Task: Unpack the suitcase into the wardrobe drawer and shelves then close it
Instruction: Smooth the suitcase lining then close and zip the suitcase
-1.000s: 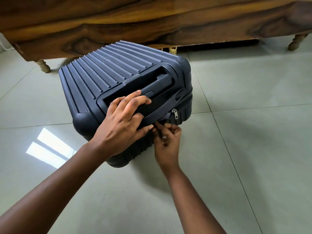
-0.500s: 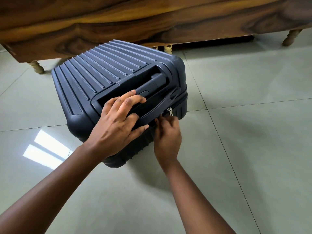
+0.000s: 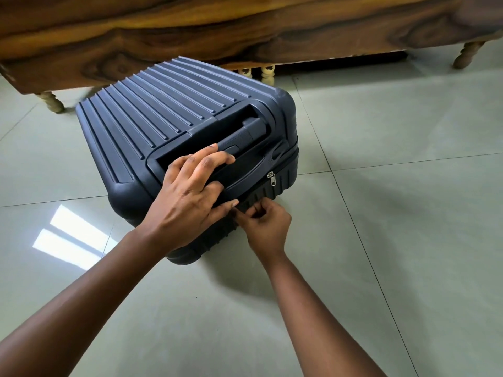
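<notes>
A dark blue ribbed hard-shell suitcase point(image 3: 163, 118) lies flat and closed on the tiled floor, its handle end toward me. My left hand point(image 3: 190, 194) rests on that near end, fingers spread over the carry handle and the recess of the pull handle. My right hand point(image 3: 265, 223) is at the zipper seam just below the left thumb, its fingertips pinching something small and dark there, probably a zipper pull. A second, silver zipper pull point(image 3: 272, 180) hangs free on the seam farther right.
A large dark wooden furniture piece point(image 3: 245, 25) on turned pale legs point(image 3: 51, 100) runs across the back, right behind the suitcase. Pale grey floor tiles point(image 3: 394, 213) stretch to the right and toward me. A bright window reflection point(image 3: 73, 238) lies on the floor at left.
My right hand has slid left and down along the seam, away from the silver pull it was near. The left hand has stayed on the handle end.
</notes>
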